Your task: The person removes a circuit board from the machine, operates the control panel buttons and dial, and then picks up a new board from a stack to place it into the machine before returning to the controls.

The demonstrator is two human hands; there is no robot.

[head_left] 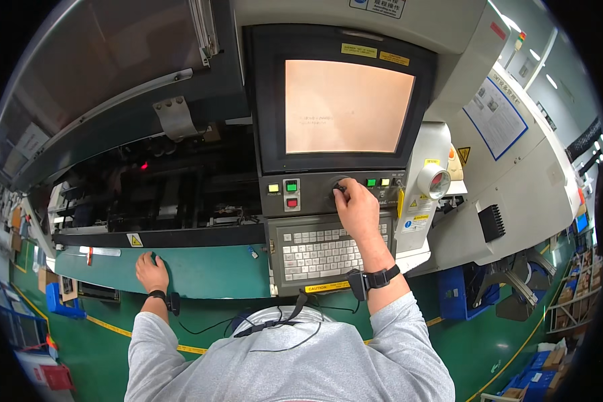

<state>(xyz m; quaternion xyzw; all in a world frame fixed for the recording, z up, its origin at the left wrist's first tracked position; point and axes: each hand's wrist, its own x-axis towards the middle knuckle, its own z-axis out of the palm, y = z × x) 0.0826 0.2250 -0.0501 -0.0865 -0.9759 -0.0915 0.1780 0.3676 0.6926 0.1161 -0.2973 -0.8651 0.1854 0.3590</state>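
Note:
My right hand point(356, 209) is at the control panel point(315, 182) below a lit screen point(348, 104). Its thumb and fingers close around a dark round knob point(340, 187), which they partly cover. My left hand point(152, 271) lies on the green work surface point(211, 268) in front of the machine, fingers apart and holding nothing. Under my right wrist, a grey keyboard point(321, 251) sits in the panel. Left of the knob are a green button point(291, 186) and a red button point(291, 202).
A raised dark cover point(107, 60) hangs over the machine's open interior point(161, 191), where a small red light glows. At right stands a post with a round red button point(437, 181). A clear ruler-like strip point(104, 252) lies on the green surface. Blue bins point(454, 295) stand on the floor.

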